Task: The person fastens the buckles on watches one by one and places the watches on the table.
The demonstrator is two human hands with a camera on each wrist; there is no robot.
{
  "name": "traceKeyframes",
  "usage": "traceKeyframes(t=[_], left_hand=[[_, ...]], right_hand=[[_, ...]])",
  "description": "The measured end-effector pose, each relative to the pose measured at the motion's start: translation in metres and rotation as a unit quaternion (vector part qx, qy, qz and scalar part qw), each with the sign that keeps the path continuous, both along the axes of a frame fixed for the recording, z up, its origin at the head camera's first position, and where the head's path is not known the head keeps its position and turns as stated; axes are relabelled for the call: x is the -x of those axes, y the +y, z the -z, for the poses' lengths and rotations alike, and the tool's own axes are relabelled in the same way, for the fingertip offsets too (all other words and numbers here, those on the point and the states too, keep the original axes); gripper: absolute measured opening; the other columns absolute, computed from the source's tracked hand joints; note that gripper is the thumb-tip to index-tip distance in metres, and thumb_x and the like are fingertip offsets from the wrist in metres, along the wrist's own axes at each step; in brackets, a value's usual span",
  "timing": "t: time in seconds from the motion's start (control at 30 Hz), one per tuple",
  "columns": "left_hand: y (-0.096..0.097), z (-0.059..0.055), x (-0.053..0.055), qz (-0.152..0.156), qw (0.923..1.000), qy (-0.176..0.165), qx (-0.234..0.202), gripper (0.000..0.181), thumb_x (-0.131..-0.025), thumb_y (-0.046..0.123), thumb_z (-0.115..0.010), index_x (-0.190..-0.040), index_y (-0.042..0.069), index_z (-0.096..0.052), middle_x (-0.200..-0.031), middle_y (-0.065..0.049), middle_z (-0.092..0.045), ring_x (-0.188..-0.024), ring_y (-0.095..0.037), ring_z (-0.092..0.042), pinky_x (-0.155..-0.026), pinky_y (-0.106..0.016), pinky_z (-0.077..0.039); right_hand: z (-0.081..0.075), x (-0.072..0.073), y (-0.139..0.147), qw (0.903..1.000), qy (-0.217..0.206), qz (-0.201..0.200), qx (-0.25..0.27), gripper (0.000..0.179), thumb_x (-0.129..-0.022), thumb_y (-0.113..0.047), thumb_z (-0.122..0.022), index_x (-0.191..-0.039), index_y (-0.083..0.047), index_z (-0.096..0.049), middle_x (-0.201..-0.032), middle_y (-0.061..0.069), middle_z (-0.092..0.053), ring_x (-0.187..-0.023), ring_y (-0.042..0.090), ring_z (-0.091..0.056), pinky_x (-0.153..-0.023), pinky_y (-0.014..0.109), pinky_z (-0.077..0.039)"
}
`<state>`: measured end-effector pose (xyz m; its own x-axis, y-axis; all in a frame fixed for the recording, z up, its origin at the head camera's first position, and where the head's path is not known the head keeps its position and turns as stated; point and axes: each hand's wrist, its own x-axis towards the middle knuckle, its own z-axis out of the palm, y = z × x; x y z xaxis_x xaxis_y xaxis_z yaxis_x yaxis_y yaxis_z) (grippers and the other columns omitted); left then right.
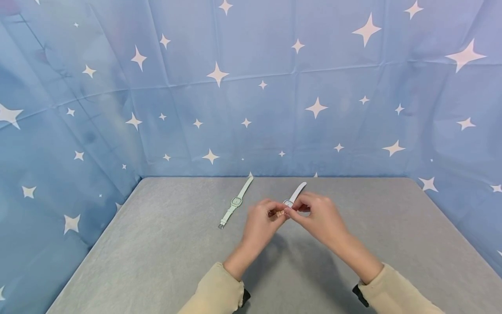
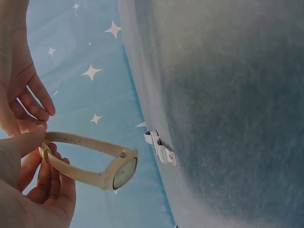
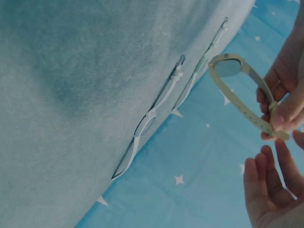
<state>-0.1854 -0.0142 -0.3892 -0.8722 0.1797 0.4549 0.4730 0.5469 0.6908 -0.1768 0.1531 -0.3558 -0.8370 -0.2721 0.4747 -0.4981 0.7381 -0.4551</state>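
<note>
A cream wristwatch (image 2: 80,173) hangs in the air, its strap bent round into a loop with a gold-coloured buckle. My left hand (image 1: 262,220) pinches the joined strap ends between thumb and fingers. My right hand (image 1: 319,218) is close beside it. In the right wrist view, that hand's index fingertip (image 3: 281,147) is at the strap's tip, with thumb and index apart. Most of the held watch is hidden by my hands in the head view. Behind my hands lies a white watch (image 3: 145,124), stretched out on the table.
A mint-green watch (image 1: 236,201) lies unbuckled on the grey table (image 1: 157,257), left of the white one. A blue curtain (image 1: 274,109) with white stars hangs along the table's far edge and down the left side.
</note>
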Motion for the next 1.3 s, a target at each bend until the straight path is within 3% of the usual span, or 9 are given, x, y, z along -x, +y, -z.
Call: traceKeyframes(t=[0.17,0.37,0.63,0.97,1.3], left_hand=[[0.002,0.000,-0.002,-0.024,0.9975,0.026,0.061,0.011,-0.088,0.021,-0.077,-0.096,0.014,-0.079,-0.088,0.001,-0.071,-0.075,-0.011,-0.065,-0.067,-0.016,-0.051],[0.004,0.002,-0.002,-0.040,0.9910,0.065,0.109,0.010,-0.086,0.021,-0.079,-0.094,0.015,-0.079,-0.088,0.002,-0.069,-0.073,-0.008,-0.062,-0.066,-0.017,-0.050],[0.004,0.005,-0.004,-0.060,0.9771,0.092,0.182,0.010,-0.088,0.026,-0.078,-0.095,0.019,-0.076,-0.091,0.004,-0.067,-0.081,-0.010,-0.064,-0.069,-0.023,-0.054],[0.002,0.005,-0.004,-0.063,0.9683,0.113,0.213,0.009,-0.086,0.025,-0.079,-0.090,0.020,-0.074,-0.086,0.005,-0.064,-0.078,-0.009,-0.062,-0.069,-0.022,-0.053],[-0.003,0.005,0.000,-0.061,0.9684,0.102,0.219,0.010,-0.085,0.024,-0.081,-0.090,0.018,-0.074,-0.084,0.005,-0.063,-0.076,-0.009,-0.063,-0.067,-0.021,-0.053]], right_hand=[[0.002,0.000,-0.001,0.9996,-0.009,0.015,-0.021,0.012,-0.084,-0.015,-0.079,-0.076,-0.017,-0.070,-0.078,-0.004,-0.068,-0.075,0.014,-0.067,-0.069,0.034,-0.060],[0.005,0.001,-0.002,0.9996,-0.027,0.010,-0.002,0.011,-0.085,-0.008,-0.073,-0.077,-0.014,-0.071,-0.075,-0.003,-0.071,-0.072,0.011,-0.069,-0.066,0.031,-0.059],[0.010,0.001,-0.002,0.9993,-0.032,0.008,0.017,0.013,-0.086,-0.005,-0.072,-0.076,-0.013,-0.069,-0.075,-0.002,-0.069,-0.072,0.012,-0.070,-0.067,0.031,-0.060],[0.012,-0.001,0.000,0.9973,-0.041,0.000,0.061,0.013,-0.085,0.001,-0.068,-0.079,-0.010,-0.069,-0.077,0.001,-0.068,-0.076,0.015,-0.070,-0.071,0.032,-0.061],[0.009,-0.003,0.004,0.9949,-0.038,0.001,0.093,0.014,-0.085,0.001,-0.067,-0.078,-0.011,-0.067,-0.076,-0.002,-0.067,-0.075,0.016,-0.070,-0.072,0.031,-0.061]])
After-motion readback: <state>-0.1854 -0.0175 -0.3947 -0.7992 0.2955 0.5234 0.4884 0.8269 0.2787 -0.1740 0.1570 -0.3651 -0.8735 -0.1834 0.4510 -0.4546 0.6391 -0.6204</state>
